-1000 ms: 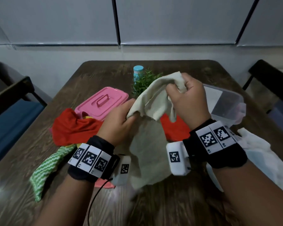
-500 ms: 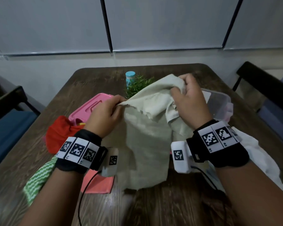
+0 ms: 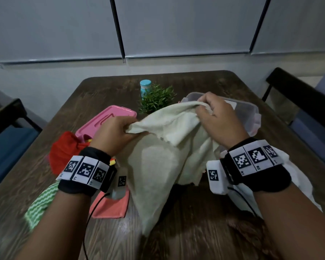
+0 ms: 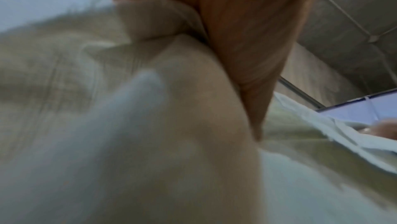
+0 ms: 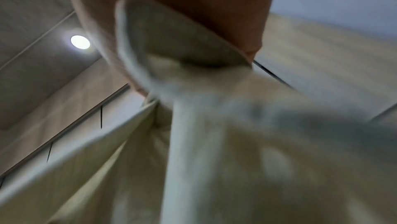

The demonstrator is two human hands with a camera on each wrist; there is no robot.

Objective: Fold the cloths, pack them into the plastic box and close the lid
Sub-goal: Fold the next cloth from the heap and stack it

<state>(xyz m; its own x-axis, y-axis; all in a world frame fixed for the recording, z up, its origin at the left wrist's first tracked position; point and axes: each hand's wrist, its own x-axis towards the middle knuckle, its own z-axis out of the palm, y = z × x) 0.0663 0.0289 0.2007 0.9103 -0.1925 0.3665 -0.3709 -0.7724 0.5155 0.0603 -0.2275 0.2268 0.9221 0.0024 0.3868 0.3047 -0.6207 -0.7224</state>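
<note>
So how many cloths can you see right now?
5: cream cloth held up in both hands, red cloth far left, green striped cloth near left, coral cloth beside it, white cloth right. Others may be hidden.

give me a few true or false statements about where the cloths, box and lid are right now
1. Both hands hold the cream cloth above the table. True: the left hand grips one part of its edge and the right hand another.
2. The pink lid is on the clear box. False: the lid lies on the table to the left, apart from the open box on the right.
3. The red cloth is folded inside the box. False: it lies crumpled on the table next to the lid.
4. A green striped cloth lies near the left forearm. True.
5. The small plant stands in front of the cream cloth. False: it stands behind it, beside a blue-capped bottle.
</note>
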